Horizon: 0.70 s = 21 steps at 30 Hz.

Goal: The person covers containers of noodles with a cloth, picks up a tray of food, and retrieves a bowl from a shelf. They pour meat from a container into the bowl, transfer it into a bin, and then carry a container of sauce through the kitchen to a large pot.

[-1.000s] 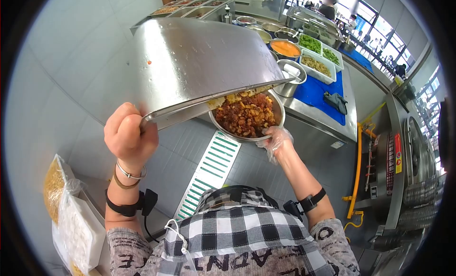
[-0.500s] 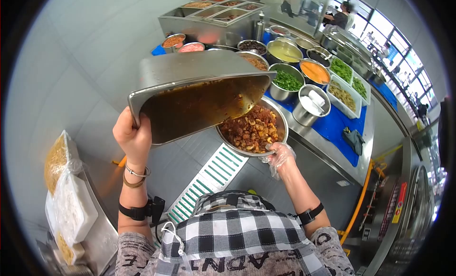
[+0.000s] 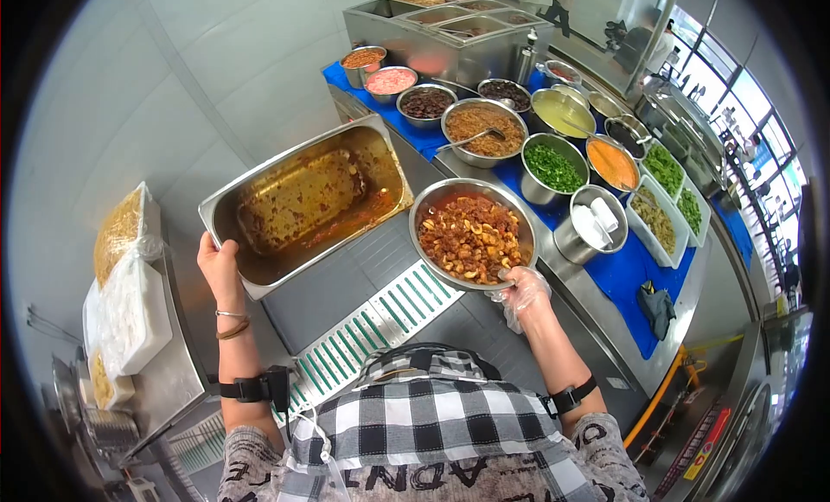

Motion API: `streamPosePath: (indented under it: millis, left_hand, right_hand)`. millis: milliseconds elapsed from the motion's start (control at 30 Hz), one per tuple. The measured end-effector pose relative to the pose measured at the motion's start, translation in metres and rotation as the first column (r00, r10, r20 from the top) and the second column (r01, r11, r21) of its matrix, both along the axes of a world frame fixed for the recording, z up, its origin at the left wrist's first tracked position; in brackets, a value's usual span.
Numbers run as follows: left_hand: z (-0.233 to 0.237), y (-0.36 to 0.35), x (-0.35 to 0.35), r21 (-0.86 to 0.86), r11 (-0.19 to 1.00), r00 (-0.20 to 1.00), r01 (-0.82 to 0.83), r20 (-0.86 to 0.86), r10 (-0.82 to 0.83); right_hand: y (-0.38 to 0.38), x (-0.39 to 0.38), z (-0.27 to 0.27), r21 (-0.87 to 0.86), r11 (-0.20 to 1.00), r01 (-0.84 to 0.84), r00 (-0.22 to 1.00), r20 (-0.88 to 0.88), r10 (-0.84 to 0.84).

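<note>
My left hand grips the near left corner of a deep rectangular steel pan. The pan leans toward me, its inside smeared with brown-red sauce and oily bits. In a clear plastic glove, my right hand is closed on the near rim of a round steel bowl. Inside the bowl lies a reddish-brown chunky mix with pale, nut-like pieces. The pan's right end is close to the bowl's left rim. Both vessels are held above the floor, left of the counter.
On the blue-covered counter stand bowls of chopped greens, orange sauce and shredded food, plus a pot with white items. A dark cloth lies near its edge. Bagged food sits at left. A floor drain runs below.
The pan has turned from tipped over the bowl to facing up toward me, moving left and away from the bowl. The bowl has shifted slightly right in view, still in my right hand.
</note>
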<state>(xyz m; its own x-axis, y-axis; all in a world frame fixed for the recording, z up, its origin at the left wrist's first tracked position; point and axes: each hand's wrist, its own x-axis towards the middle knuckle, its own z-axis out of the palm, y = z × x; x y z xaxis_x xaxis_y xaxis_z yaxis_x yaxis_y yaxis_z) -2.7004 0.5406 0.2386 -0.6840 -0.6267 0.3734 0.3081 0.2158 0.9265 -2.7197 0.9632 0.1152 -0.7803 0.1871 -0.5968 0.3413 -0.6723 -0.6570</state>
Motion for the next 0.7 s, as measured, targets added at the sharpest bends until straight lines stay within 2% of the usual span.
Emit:
streamPosePath:
  millis: [200,300,333,400,467,533,600,667,700]
  left_hand:
    - [-0.045,-0.016,0.023,-0.009,0.999,0.991,-0.033,0.131,0.034]
    - [-0.071,-0.026,0.028,-0.026,0.989,0.942,-0.143,0.304,0.144]
    - [-0.081,-0.031,0.029,-0.022,0.989,0.942,-0.145,0.304,0.144]
    - [-0.098,-0.041,0.033,0.27,0.937,0.953,-0.222,0.263,0.15]
    - [-0.11,-0.058,0.04,0.331,0.913,0.944,-0.238,0.3,0.137]
    - [-0.121,-0.075,0.04,0.593,0.769,0.961,-0.236,0.259,0.096]
    - [-0.141,-0.109,0.033,0.636,0.734,0.962,-0.238,0.26,0.087]
    - [-0.144,-0.128,0.016,0.799,0.575,0.971,-0.176,0.237,-0.032]
    - [-0.145,-0.139,0.008,0.804,0.564,0.968,-0.186,0.248,-0.034]
  right_hand:
    - [0.009,-0.01,-0.006,-0.05,0.995,-0.087,0.996,0.025,0.088]
    - [0.003,-0.016,0.0,-0.109,0.991,-0.074,0.997,-0.021,0.072]
    - [0.004,-0.018,-0.001,-0.101,0.991,-0.084,0.996,-0.022,0.082]
    - [-0.001,-0.018,0.004,-0.085,0.992,-0.09,0.996,-0.023,0.089]
    - [-0.014,-0.018,0.028,-0.012,0.995,-0.095,0.995,-0.043,0.094]
    - [-0.03,-0.021,0.053,0.023,0.996,-0.082,0.996,-0.037,0.083]
    - [-0.033,-0.024,0.06,0.081,0.989,-0.127,0.991,-0.039,0.131]
    - [-0.034,-0.037,0.06,0.115,0.988,-0.103,0.993,-0.037,0.108]
    - [-0.034,-0.041,0.062,0.058,0.993,-0.101,0.992,-0.064,0.105]
